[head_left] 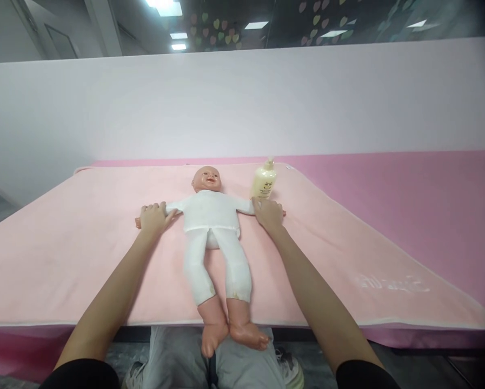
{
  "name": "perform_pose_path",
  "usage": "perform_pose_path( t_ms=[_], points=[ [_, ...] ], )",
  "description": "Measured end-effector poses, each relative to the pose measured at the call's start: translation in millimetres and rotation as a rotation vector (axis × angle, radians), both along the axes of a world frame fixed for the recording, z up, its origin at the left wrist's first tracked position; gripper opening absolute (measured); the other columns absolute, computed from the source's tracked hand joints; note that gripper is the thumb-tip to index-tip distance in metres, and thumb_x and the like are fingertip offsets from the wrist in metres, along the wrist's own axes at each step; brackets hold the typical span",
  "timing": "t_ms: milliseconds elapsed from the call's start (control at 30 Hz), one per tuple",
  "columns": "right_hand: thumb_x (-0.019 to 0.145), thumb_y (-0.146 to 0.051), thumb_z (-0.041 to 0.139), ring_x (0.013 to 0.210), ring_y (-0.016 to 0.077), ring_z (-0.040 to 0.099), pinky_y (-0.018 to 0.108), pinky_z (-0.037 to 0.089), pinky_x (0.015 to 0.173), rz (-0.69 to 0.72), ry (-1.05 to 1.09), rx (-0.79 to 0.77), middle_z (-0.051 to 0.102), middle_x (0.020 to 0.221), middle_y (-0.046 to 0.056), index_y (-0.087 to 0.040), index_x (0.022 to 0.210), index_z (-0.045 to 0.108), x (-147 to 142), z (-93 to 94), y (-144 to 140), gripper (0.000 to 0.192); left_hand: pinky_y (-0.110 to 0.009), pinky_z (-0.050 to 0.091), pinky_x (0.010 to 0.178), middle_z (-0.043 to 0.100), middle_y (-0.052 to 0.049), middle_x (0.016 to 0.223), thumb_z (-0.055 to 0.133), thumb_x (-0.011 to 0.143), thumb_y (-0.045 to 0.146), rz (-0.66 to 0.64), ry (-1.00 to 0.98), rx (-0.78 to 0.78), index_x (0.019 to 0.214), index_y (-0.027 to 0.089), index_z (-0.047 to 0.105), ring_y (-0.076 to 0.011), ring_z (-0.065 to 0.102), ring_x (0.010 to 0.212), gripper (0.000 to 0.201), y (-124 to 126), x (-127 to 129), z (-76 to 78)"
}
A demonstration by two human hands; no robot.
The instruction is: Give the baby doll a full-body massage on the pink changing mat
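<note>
A baby doll (212, 227) in white clothes lies on its back on a pale pink blanket (84, 237), head away from me, arms spread, bare feet hanging over the near edge. My left hand (155, 217) rests over the doll's wrist and hand on the left side. My right hand (268, 212) covers the doll's other hand on the right side. A cream lotion bottle (263, 181) with a pump top stands upright just behind my right hand.
The blanket covers a pink padded table (429, 194) that runs on to the right. A pale wall (242, 102) rises right behind it. My legs and shoes show below the near edge.
</note>
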State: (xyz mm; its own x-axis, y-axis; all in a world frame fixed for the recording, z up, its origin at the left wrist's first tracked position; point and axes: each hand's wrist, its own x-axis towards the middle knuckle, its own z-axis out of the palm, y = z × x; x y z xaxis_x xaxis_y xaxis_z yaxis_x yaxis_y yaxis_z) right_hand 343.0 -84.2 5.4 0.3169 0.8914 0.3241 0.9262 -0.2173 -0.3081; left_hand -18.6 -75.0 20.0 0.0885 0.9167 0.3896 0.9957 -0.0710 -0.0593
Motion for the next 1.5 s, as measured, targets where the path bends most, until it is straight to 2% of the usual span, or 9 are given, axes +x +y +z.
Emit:
perform_pose_path(
  t_ms=[100, 267, 333, 433, 533, 667, 800, 1000, 1500],
  points=[
    [0.094, -0.045, 0.025, 0.096, 0.0319, 0.059, 0.045, 0.038, 0.088, -0.044, 0.121, -0.048, 0.067, 0.099, 0.020, -0.012, 0.102, 0.071, 12.3, 1.0, 2.7, 0.058, -0.038, 0.040, 0.080, 0.066, -0.017, 0.099, 0.032, 0.085, 0.067, 0.049, -0.037, -0.030, 0.108, 0.015, 0.061, -0.0327, 0.060, 0.095, 0.064, -0.9, -19.2, 4.4],
    [0.089, -0.042, 0.035, 0.102, 0.0338, 0.055, 0.045, 0.039, 0.086, -0.110, 0.108, 0.019, 0.065, 0.105, 0.021, -0.013, 0.100, 0.074, 27.2, -8.3, 3.4, 0.050, -0.028, 0.041, 0.071, 0.067, -0.006, 0.107, 0.051, 0.081, 0.060, -0.145, -0.170, -0.116, 0.121, 0.029, 0.058, -0.0246, 0.061, 0.096, 0.051, 1.4, -59.6, 5.4],
    [0.088, -0.042, 0.036, 0.101, 0.0327, 0.055, 0.043, 0.040, 0.084, -0.164, 0.145, 0.009, 0.065, 0.104, 0.019, -0.014, 0.096, 0.074, 34.2, -12.5, 3.8, 0.048, -0.027, 0.042, 0.070, 0.067, -0.004, 0.106, 0.054, 0.081, 0.055, -0.166, -0.219, -0.104, 0.125, 0.031, 0.056, -0.0232, 0.061, 0.095, 0.051, 4.3, -74.8, 1.8],
    [0.087, -0.039, 0.035, 0.097, 0.0301, 0.055, 0.040, 0.040, 0.082, -0.197, 0.191, -0.011, 0.065, 0.100, 0.018, -0.014, 0.093, 0.074, 42.3, -16.8, 5.6, 0.047, -0.028, 0.044, 0.073, 0.068, -0.005, 0.104, 0.054, 0.082, 0.050, -0.139, -0.257, -0.056, 0.126, 0.030, 0.058, -0.0243, 0.060, 0.097, 0.048, 10.9, -92.4, -6.4],
    [0.087, -0.038, 0.035, 0.097, 0.0296, 0.054, 0.039, 0.039, 0.082, -0.195, 0.174, -0.005, 0.065, 0.099, 0.018, -0.014, 0.096, 0.074, 44.0, -19.1, 6.0, 0.046, -0.031, 0.046, 0.084, 0.067, -0.006, 0.115, 0.052, 0.083, 0.041, -0.139, -0.365, -0.034, 0.125, 0.026, 0.061, -0.0249, 0.060, 0.104, 0.045, 17.1, -103.2, -14.6],
    [0.088, -0.037, 0.034, 0.096, 0.0290, 0.055, 0.037, 0.039, 0.079, -0.180, 0.164, 0.006, 0.066, 0.099, 0.017, -0.014, 0.099, 0.073, 41.4, -19.6, 2.4, 0.047, -0.033, 0.043, 0.099, 0.060, -0.005, 0.130, 0.048, 0.081, 0.025, -0.154, -0.505, -0.048, 0.129, 0.020, 0.058, -0.0245, 0.056, 0.117, 0.049, 16.2, -105.9, -21.1],
    [0.090, -0.035, 0.030, 0.092, 0.0287, 0.057, 0.036, 0.039, 0.075, -0.148, 0.163, -0.014, 0.066, 0.098, 0.018, -0.013, 0.098, 0.073, 39.8, -19.3, 0.5, 0.049, -0.036, 0.040, 0.103, 0.057, -0.005, 0.134, 0.046, 0.084, 0.030, -0.153, -0.571, -0.049, 0.130, 0.019, 0.057, -0.0255, 0.053, 0.122, 0.048, 7.6, -99.0, -19.4],
    [0.091, -0.033, 0.030, 0.095, 0.0295, 0.058, 0.036, 0.041, 0.077, -0.158, 0.097, -0.032, 0.066, 0.102, 0.020, -0.010, 0.103, 0.072, 39.7, -21.0, 4.1, 0.049, -0.035, 0.044, 0.097, 0.064, -0.003, 0.124, 0.045, 0.086, 0.045, -0.088, -0.702, -0.050, 0.119, 0.022, 0.066, -0.0256, 0.059, 0.115, 0.045, 8.0, -96.9, -16.6],
    [0.091, -0.033, 0.028, 0.095, 0.0297, 0.059, 0.035, 0.041, 0.076, -0.157, 0.117, -0.060, 0.066, 0.102, 0.020, -0.010, 0.103, 0.072, 35.7, -14.8, -0.4, 0.050, -0.033, 0.049, 0.093, 0.063, -0.007, 0.123, 0.057, 0.076, 0.029, -0.154, -0.827, 0.004, 0.121, 0.020, 0.063, -0.0224, 0.061, 0.107, 0.045, 20.3, -101.5, -31.6]
  ],
)
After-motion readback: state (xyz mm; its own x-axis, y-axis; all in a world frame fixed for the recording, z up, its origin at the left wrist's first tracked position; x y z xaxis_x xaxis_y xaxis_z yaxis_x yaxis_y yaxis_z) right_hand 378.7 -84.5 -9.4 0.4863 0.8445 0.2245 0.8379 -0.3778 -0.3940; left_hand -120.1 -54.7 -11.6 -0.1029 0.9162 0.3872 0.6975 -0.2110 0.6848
